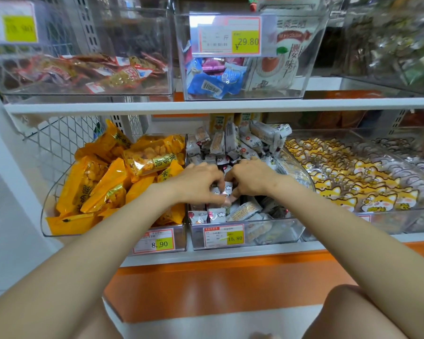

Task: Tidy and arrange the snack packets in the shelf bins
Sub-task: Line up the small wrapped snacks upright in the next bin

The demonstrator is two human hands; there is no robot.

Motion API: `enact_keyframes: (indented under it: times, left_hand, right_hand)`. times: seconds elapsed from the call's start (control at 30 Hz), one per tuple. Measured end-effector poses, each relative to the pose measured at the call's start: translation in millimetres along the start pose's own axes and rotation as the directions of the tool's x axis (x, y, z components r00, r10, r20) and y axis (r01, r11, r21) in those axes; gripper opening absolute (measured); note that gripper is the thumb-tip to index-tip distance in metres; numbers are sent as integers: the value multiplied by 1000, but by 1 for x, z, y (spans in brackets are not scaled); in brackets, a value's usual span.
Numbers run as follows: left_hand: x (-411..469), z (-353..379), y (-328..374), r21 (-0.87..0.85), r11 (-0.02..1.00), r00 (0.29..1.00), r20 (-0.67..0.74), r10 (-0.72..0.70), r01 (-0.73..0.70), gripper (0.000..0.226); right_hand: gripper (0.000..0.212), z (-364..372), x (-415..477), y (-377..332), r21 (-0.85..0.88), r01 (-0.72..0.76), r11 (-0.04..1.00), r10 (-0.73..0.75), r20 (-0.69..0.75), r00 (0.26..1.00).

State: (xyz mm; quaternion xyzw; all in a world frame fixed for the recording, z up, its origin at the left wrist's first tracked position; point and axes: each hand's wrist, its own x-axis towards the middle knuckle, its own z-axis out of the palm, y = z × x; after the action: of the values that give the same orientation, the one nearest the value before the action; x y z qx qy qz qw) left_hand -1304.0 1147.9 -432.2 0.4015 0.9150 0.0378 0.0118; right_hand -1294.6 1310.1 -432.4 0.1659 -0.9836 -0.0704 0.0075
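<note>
A bare knee [348, 311] is seen nearest, low at the right, before the orange shelf base [230, 285]. Both forearms are stretched into the middle bin [267, 234], tagged 15.80, on the lower shelf. The left hand [201, 184] and right hand [249, 178] are brought together over its heap of white snack packets [228, 185]. The fingers of each hand are curled and clamped on a few of them. Orange packets [103, 187] are piled in the left bin [181, 238], tagged 8.90. Fox-printed packets [340, 177] are laid in the right bin [389, 223]. Farther up, blue packets [213, 84] are kept in the upper bin [313, 45], tagged 29.80.
</note>
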Motion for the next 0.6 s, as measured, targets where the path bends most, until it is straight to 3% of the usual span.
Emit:
enact_keyframes:
  times: [0.07,0.23,0.3,0.4,0.5,0.6]
  left_hand:
    - [7,1,2,-5,999,999,-38,-33,33,50]
    - [16,4,3,45,999,994,106,-33,29,52]
    - [17,4,0,31,999,993,116,-26,23,53]
    - [19,4,-1,39,999,991,134,-15,10,53]
    - [21,4,-2,37,999,984,180,-15,8,56]
    - [21,3,-4,36,999,975,222,-6,-2,56]
  right_hand:
    - [45,0,-3,3,-4,12,1000,-12,4,1000]
    - [32,-10,-16,10,28,22,999,-19,-128,992]
    - [21,-19,-28,18,191,62,980,-15,-239,971]
    - [13,-22,-48,22,363,192,912,-131,-187,974]
    - [20,-10,-60,22,131,238,962,-230,-74,970]
    - [29,-1,-69,33,36,216,976,-210,-129,969]
